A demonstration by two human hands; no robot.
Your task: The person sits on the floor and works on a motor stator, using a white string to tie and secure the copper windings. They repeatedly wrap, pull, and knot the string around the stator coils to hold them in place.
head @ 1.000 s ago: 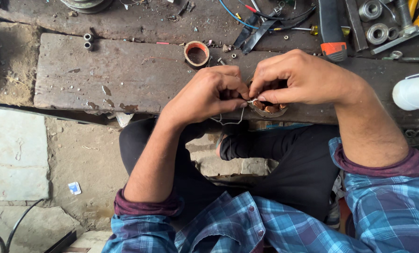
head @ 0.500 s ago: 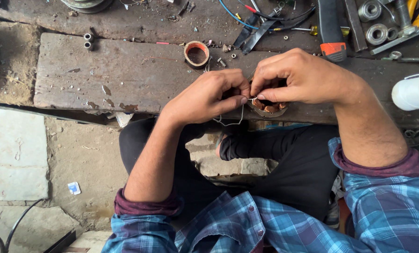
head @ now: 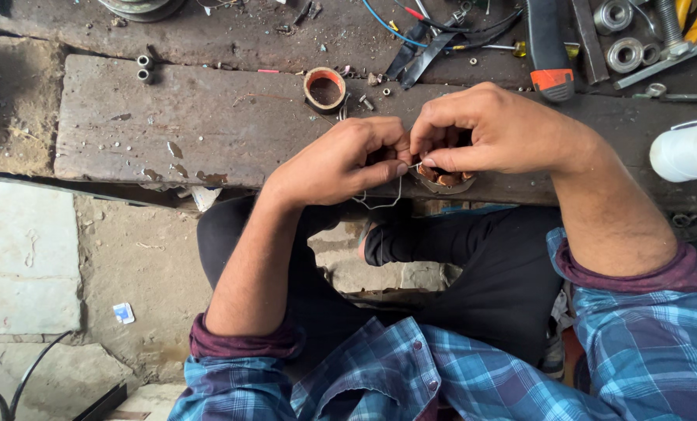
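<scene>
My left hand (head: 341, 160) and my right hand (head: 493, 129) meet over the front edge of a worn wooden plank (head: 200, 125). Between them sits a small round motor winding (head: 442, 178) with copper coils, mostly hidden under my right fingers. My right hand grips it from above. My left thumb and fingers pinch a thin white thread (head: 380, 201) that hangs in a loop just below both hands.
A small copper-coloured ring (head: 325, 90) lies on the plank behind my hands. Pliers, wires, bearings (head: 621, 35) and a tool with an orange-and-black handle (head: 550, 51) crowd the back right. A white spool (head: 688, 150) stands at the right edge. Two small bolts (head: 143, 67) sit far left.
The hands have stayed in place over the winding. The fingers shifted slightly and the hanging thread loop has changed shape a little.
</scene>
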